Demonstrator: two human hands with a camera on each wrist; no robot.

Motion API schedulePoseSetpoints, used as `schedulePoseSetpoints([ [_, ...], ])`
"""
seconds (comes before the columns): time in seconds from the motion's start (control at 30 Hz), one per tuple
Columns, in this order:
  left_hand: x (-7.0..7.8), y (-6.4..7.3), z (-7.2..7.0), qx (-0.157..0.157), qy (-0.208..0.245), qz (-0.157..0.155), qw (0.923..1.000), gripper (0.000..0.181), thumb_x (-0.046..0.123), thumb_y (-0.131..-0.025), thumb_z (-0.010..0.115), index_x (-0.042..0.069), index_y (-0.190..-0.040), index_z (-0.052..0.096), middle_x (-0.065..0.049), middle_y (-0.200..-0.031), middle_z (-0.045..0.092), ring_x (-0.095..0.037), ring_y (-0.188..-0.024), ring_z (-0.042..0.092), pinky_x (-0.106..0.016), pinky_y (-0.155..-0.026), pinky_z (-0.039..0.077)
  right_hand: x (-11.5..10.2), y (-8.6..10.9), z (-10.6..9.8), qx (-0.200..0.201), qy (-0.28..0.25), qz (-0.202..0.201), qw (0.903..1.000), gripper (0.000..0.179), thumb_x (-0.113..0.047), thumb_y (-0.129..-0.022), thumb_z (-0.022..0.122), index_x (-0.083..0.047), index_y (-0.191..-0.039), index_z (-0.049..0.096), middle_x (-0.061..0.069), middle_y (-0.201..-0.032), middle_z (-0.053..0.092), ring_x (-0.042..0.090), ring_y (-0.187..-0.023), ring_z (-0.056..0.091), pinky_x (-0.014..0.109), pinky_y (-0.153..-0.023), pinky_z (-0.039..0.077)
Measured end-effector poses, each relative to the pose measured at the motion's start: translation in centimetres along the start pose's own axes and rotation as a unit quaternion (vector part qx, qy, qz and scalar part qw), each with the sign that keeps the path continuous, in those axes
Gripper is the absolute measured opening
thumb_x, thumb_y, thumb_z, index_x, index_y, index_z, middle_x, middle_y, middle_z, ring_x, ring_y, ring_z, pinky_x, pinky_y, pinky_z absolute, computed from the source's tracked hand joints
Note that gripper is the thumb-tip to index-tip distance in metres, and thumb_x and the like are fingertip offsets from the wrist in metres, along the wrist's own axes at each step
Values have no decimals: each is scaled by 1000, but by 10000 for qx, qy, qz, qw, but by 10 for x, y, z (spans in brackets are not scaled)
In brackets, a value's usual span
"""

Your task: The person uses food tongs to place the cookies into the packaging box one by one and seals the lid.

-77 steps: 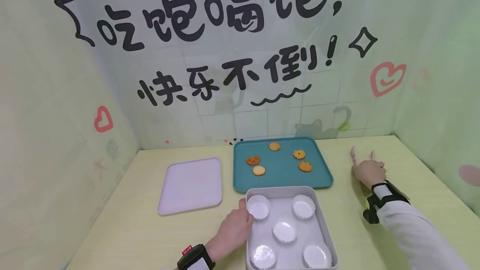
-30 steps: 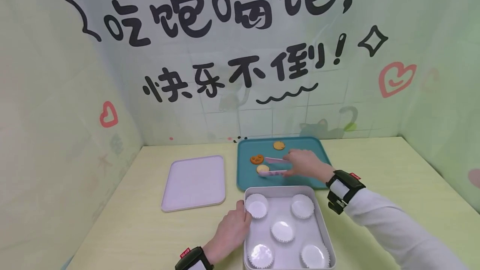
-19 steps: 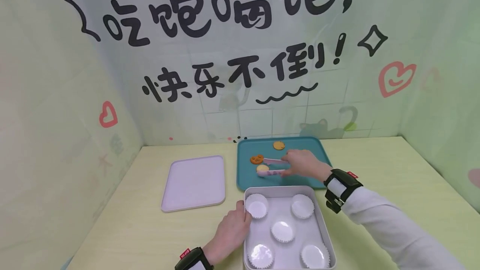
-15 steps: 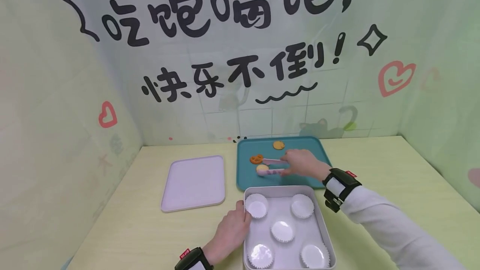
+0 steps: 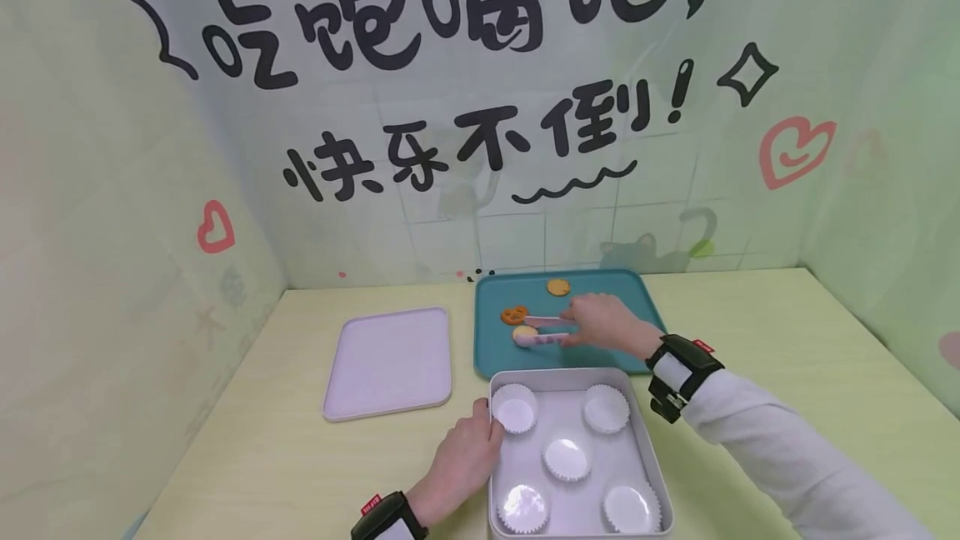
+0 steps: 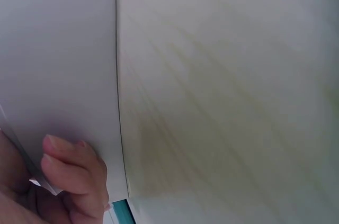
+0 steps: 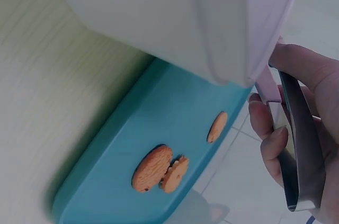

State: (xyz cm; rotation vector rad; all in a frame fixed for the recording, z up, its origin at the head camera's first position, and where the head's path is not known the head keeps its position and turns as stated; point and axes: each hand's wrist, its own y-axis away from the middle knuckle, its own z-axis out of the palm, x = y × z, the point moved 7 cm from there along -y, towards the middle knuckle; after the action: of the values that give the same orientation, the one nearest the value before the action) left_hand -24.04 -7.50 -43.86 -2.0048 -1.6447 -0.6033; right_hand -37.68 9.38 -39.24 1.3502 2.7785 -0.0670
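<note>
My left hand [image 5: 465, 452] grips the left wall of a pale lilac rectangular box [image 5: 555, 380], its fingers [image 6: 77, 173] bent against the outer side in the left wrist view. Several white fluted baking cups [image 5: 567, 458] stand inside. My right hand [image 5: 603, 325] holds pink-tipped metal tongs [image 7: 307, 150] over the teal tray [image 5: 491, 365]. Their tips lie around a pale round cookie [image 5: 524, 330], one close beside a pretzel-shaped cookie [image 5: 514, 315]. Another cookie [image 5: 558, 287] lies at the tray's back. My right hand hides further cookies in the head view; a brown oval cookie [image 7: 152, 168] shows in the right wrist view.
A flat lilac tray [image 5: 386, 365] lies on the wooden table [image 5: 262, 440] to the left. The box stands directly in front of the teal tray. A printed curtain [image 5: 345, 248] encloses the table at the back and sides.
My right hand has come left from the table's right side to the teal tray with the tongs. Their arms have drawn slightly closer around the pale cookie. My left hand stays on the box.
</note>
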Motion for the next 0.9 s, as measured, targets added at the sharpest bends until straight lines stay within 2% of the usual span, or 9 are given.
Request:
schedulePoseSetpoints([
  [0.2, 0, 0, 0, -45, -1, 4, 10000, 30, 15, -92, 41, -10, -110, 44, -14, -65, 51, -21, -53, 49, -38, -43, 36, 4, 9, -3, 210, -137, 50, 9997, 39, -35, -76, 71, -5, -101, 68, 2, -82, 56, 14, -66, 51, 29, -53, 41],
  [0.3, 0, 1, 0, -64, 6, 11, 10000, 31, 15, -93, 40, -10, -110, 44, -12, -64, 50, -19, -51, 46, -36, -41, 34, 6, 16, -11, 349, -266, 102, 9990, 42, -34, -76, 71, -4, -105, 67, 5, -88, 58, 16, -70, 54, 31, -56, 43],
  [0.4, 0, 1, 0, -72, 37, 2, 10000, 31, 15, -93, 40, -10, -111, 43, -12, -64, 50, -19, -51, 45, -36, -41, 34, 5, 25, -22, 559, -284, -23, 9980, 40, -31, -76, 72, -4, -104, 67, 6, -89, 59, 17, -70, 54, 31, -56, 44],
  [0.6, 0, 1, -1, -70, 49, 8, 10000, 32, 16, -93, 41, -9, -112, 44, -12, -65, 51, -19, -53, 46, -36, -42, 34, -5, 46, -45, 985, -246, -420, 9939, 38, -30, -76, 72, -3, -102, 67, 0, -81, 55, 12, -63, 50, 26, -52, 40],
  [0.7, 1, 1, -1, -79, 72, 35, 9999, 32, 15, -93, 41, -10, -113, 44, -13, -66, 51, -19, -53, 46, -37, -42, 35, -18, 60, -54, 1275, -189, -744, 9889, 34, -29, -73, 74, -6, -98, 68, -3, -76, 50, 10, -58, 45, 24, -48, 37],
  [0.77, 1, 1, -1, -96, 101, 44, 9999, 32, 15, -92, 41, -10, -113, 44, -13, -66, 51, -19, -54, 46, -36, -42, 35, -28, 71, -57, 1432, -209, -990, 9845, 33, -27, -71, 76, -6, -96, 69, -3, -78, 51, 10, -59, 47, 24, -48, 39],
  [0.9, 1, 1, -1, -133, 144, 66, 9998, 32, 15, -92, 40, -10, -112, 44, -10, -64, 49, -19, -52, 45, -35, -40, 33, -48, 87, -55, 1450, -386, -1438, 9782, 35, -25, -70, 77, -5, -98, 68, 0, -86, 57, 9, -63, 53, 23, -52, 42],
])
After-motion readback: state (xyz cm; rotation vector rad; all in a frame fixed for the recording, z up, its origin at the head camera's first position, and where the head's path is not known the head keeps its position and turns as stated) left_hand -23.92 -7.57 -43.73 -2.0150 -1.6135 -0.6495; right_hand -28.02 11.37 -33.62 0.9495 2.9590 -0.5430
